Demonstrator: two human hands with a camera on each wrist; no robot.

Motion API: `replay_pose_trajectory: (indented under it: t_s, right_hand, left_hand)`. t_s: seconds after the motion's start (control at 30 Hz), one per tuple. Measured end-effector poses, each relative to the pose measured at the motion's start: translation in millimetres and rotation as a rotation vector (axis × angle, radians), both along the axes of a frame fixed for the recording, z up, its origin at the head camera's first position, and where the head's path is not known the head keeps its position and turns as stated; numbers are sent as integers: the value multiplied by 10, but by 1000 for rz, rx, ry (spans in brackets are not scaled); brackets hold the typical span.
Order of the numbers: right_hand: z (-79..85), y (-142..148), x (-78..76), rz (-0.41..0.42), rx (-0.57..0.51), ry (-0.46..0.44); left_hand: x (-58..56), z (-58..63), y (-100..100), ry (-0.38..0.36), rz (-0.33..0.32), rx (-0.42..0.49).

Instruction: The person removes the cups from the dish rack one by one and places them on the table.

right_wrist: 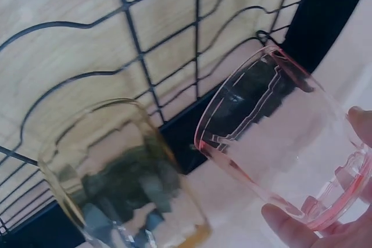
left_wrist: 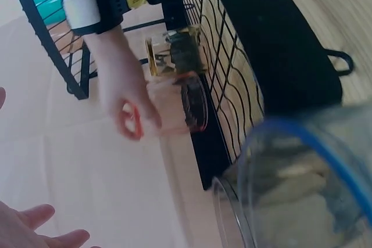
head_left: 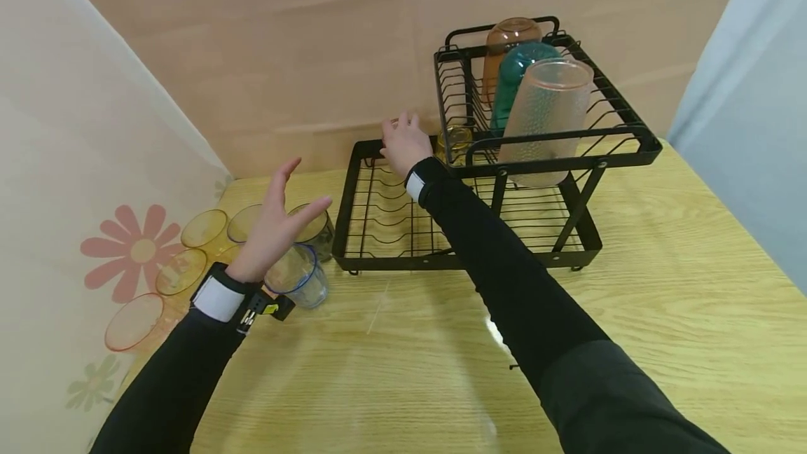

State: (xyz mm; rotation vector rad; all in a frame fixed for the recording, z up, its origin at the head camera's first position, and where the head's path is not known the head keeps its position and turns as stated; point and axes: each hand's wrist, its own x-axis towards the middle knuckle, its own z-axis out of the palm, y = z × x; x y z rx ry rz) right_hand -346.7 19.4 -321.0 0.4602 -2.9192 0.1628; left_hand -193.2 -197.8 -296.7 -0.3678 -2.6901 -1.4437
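My right hand (head_left: 405, 146) grips a clear pink glass (right_wrist: 273, 143) by its base, with fingertips around the bottom. Mouth down, the glass is at the back rail of the lower tier of a black dish rack (head_left: 403, 263); whether it touches the wires I cannot tell. Next to it a yellow glass (right_wrist: 122, 172) stands upside down on the same tier. My left hand (head_left: 271, 230) hovers over the glasses at the left, thumb and fingers spread, holding nothing. A blue-rimmed glass (head_left: 305, 282) and a dark grey glass (head_left: 323, 235) stand close by it.
Several yellow glasses (head_left: 183, 272) and a pink glass (head_left: 129, 324) stand upright at the left by the curtain. On the raised tier are an orange glass (head_left: 512, 32), a teal glass (head_left: 523, 65) and a tall textured glass (head_left: 548, 111), all inverted.
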Motion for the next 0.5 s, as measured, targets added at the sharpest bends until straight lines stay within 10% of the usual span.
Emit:
replay_pose_trajectory:
  t_s: [0.5]
  right_hand:
    - [308, -108, 312, 87, -56, 65]
  left_hand:
    - [-195, 9, 271, -77, -14, 100]
